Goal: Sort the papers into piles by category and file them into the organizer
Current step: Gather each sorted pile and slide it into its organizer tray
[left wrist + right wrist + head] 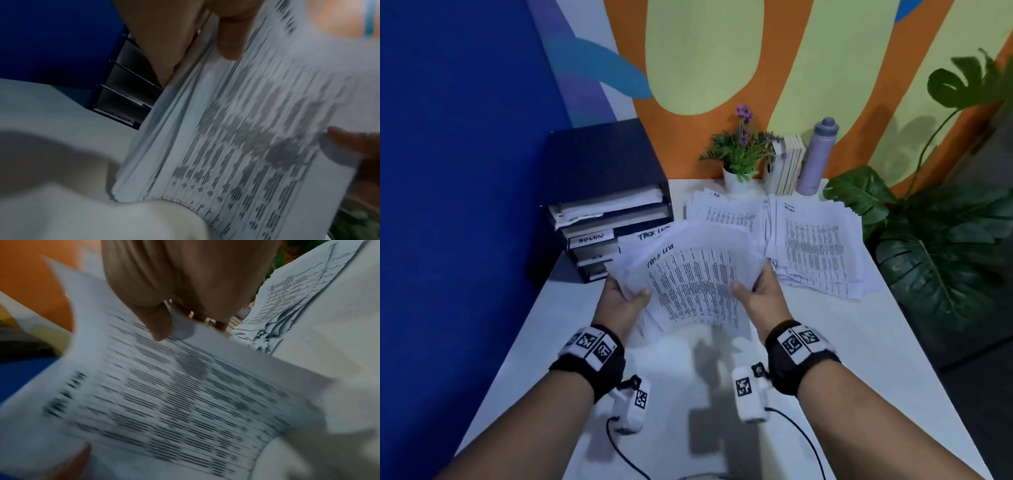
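Papers (695,277), a thick printed stack, sit at frame centre in the head view, held above the white table (842,359) between both hands. The left hand (625,301) grips the stack's left edge, thumb on the top sheet and fingers curled beneath; the left wrist view shows that thumb (230,43) pressing the sheets. The right hand (760,294) grips the right edge the same way, its thumb (158,324) pinching the top sheet. Both forearms reach in from the bottom corners, wrists wearing black bands with markers.

The table runs from the bottom up to a wall painted blue, orange and pale green. At centre left the dark organizer (606,202) stands against the blue wall, its trays facing the papers and just beside their far left corner. Two more piles (815,240) lie fanned at centre right, close to the held stack. Behind them stand a flower pot (739,161), books (789,164) and a bottle (818,157). A leafy plant (945,240) crowds the table's right edge. Bare tabletop lies below the hands.
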A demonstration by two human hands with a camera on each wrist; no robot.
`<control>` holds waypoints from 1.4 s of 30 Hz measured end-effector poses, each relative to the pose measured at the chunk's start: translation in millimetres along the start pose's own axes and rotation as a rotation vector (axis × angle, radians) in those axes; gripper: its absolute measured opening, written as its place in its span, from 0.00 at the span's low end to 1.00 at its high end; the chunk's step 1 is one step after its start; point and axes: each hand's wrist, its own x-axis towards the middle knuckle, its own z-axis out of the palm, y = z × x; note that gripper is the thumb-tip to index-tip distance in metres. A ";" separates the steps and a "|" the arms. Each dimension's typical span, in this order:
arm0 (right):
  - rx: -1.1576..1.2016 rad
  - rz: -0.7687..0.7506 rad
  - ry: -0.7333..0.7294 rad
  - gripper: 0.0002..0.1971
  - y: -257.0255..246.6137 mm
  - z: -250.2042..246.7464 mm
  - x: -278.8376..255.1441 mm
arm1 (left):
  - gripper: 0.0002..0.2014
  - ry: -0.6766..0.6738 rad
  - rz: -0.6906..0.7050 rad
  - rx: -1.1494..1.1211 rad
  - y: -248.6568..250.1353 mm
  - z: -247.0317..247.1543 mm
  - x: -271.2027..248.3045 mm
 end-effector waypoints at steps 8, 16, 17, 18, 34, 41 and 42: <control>-0.623 -0.656 -0.077 0.42 -49.2 8.4 12.5 | 0.25 0.162 0.170 -0.044 26.9 7.1 -7.8; -1.114 -0.773 -0.075 0.24 -47.8 4.8 16.1 | 0.05 0.283 0.309 -0.329 43.0 14.5 25.4; -1.020 -0.789 -0.123 0.25 -44.5 3.2 15.3 | 0.05 0.301 0.302 -0.321 44.5 15.9 28.1; -0.884 -0.759 -0.163 0.29 -41.0 2.2 14.0 | 0.05 0.322 0.296 -0.307 45.8 17.5 30.3; 0.057 0.091 -0.057 0.28 -22.1 25.5 7.3 | 0.39 0.005 -0.034 -0.154 -22.6 -2.7 38.4; 0.169 0.108 0.028 0.28 -14.5 25.2 8.5 | 0.23 0.044 0.075 -0.234 -7.8 6.5 43.6; 0.164 0.108 0.019 0.28 -14.6 25.5 8.6 | 0.24 0.047 0.057 -0.248 -10.3 6.2 43.6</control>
